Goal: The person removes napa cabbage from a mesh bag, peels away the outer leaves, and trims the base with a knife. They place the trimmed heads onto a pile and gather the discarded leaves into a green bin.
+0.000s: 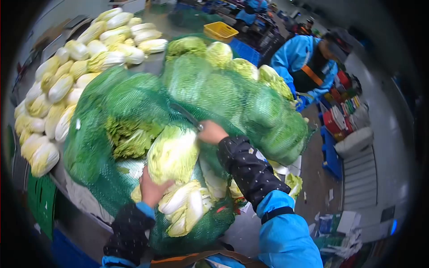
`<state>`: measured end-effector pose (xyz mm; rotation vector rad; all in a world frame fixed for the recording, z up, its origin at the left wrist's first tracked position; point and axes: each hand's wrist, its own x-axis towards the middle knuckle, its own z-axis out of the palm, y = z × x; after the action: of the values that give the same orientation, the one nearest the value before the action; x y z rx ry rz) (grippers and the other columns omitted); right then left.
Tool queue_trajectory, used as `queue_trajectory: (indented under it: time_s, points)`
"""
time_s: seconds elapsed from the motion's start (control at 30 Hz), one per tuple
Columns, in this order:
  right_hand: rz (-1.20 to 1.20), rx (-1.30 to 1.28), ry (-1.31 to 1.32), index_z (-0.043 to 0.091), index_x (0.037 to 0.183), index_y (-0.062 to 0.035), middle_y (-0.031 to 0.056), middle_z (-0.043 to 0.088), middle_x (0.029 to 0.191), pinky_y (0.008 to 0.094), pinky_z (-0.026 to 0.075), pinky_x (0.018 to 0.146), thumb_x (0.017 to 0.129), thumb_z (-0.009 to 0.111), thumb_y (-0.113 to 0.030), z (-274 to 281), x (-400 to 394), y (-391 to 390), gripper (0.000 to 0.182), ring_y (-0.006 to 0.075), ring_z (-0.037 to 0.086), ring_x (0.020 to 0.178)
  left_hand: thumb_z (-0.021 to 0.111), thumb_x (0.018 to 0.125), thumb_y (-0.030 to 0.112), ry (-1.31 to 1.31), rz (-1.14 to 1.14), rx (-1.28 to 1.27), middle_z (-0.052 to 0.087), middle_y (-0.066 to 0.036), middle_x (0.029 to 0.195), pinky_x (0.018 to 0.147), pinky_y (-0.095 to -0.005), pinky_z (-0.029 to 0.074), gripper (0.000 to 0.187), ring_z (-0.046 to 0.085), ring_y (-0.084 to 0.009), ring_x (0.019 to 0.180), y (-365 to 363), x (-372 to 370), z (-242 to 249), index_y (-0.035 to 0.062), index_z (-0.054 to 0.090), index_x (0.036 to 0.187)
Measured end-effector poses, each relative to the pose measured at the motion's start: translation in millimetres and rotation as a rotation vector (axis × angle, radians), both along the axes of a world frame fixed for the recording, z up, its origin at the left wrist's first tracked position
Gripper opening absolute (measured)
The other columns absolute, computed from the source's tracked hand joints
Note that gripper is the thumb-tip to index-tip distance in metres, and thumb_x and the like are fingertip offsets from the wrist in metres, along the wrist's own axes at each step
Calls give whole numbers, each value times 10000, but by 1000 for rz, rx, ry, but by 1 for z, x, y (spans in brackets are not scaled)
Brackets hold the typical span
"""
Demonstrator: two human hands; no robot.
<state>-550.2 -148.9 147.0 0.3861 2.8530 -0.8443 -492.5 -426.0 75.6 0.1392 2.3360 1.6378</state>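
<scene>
A pale napa cabbage [173, 152] stands in the middle of an opened green mesh bag [87, 143]. My left hand [154, 186] grips its lower end, the thumb laid across the base. In my right hand [212, 132], closed around the handle, is a knife [184, 114]; its blade points up and left, over the mesh just beyond the cabbage. Loose cabbage leaves [187, 207] lie just below the cabbage, nearest my body. Darker leafy cabbage [132, 137] shows in the bag's mouth, to the left.
Many whitish napa cabbages [96, 53] are heaped at the left and back. A second full mesh bag [223, 96] lies beyond my right hand. Behind it are a yellow basket [220, 31] and a blue crate [245, 52]. A co-worker in blue [297, 56] stands at the right.
</scene>
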Motion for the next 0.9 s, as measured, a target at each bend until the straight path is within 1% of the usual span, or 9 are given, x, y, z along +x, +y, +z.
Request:
queue_trajectory:
  time_s: [0.13, 0.23, 0.43, 0.57, 0.6, 0.7, 0.8, 0.87, 0.9]
  points:
    - [152, -22, 356, 658, 1015, -58, 254, 623, 902, 439, 489, 775, 739, 542, -74, 29, 48, -30, 299, 381, 615, 848, 837, 612, 162, -22, -106, 51, 479, -172, 1159, 909, -406, 418, 925, 476, -274, 1073, -4, 40, 9, 61, 254, 1323]
    - [108, -68, 125, 591, 1094, -25, 282, 604, 910, 451, 468, 784, 790, 487, -141, 11, 20, -48, 342, 415, 596, 850, 714, 777, 81, -598, 146, 593, 424, -163, 1236, 849, -384, 489, 898, 493, -273, 1100, 21, 9, 25, 83, 32, 1361]
    - [-32, 140, 53, 624, 1044, -4, 269, 616, 998, 424, 480, 807, 794, 491, -129, -19, -55, -26, 309, 388, 610, 926, 688, 792, 64, -651, 181, 618, 392, -177, 1295, 914, -402, 458, 892, 477, -277, 1142, 16, -7, 20, 122, 36, 1398]
    - [533, 352, -209, 661, 979, -32, 236, 643, 930, 398, 502, 728, 736, 535, -197, -72, -73, 5, 319, 356, 637, 827, 671, 787, 23, -688, 93, 839, 431, -146, 1291, 936, -420, 451, 822, 462, -286, 1170, 10, -6, 3, 146, 146, 1408]
    - [140, 108, -151, 664, 949, -25, 223, 649, 898, 393, 497, 726, 708, 551, -216, -43, -50, -10, 327, 357, 630, 804, 659, 781, -9, -667, 106, 874, 452, -145, 1279, 940, -418, 451, 801, 459, -288, 1178, 11, -3, 1, 147, 177, 1401]
    - [69, -231, -31, 616, 976, 26, 197, 641, 811, 392, 492, 694, 644, 584, -116, -22, -12, -9, 362, 320, 622, 754, 695, 717, -60, -513, 81, 827, 426, -141, 1298, 953, -389, 444, 876, 455, -286, 1181, 6, 17, 7, 118, 170, 1395]
    - [-131, -767, -72, 520, 1185, -30, 65, 514, 632, 250, 337, 336, 689, 483, 30, 39, 50, -33, 501, 100, 422, 374, 769, 598, -43, -233, 96, 708, 406, -143, 1281, 972, -386, 409, 944, 438, -284, 1171, 1, 58, 26, 80, 224, 1358]
    - [-154, -954, 3, 491, 1275, -59, 44, 528, 689, 229, 322, 329, 706, 465, 3, 60, 101, -39, 573, 81, 382, 365, 805, 511, 24, 291, 64, 216, 415, -154, 1216, 977, -414, 362, 944, 418, -290, 1146, -12, 88, 42, 76, 304, 1309]
    - [-120, -951, 75, 495, 1260, -36, 69, 576, 851, 225, 446, 483, 691, 476, 12, 67, 130, -38, 571, 108, 541, 568, 818, 448, 103, 354, 110, 124, 416, -164, 1161, 970, -439, 326, 916, 404, -327, 1115, -16, 104, 52, 71, 382, 1254]
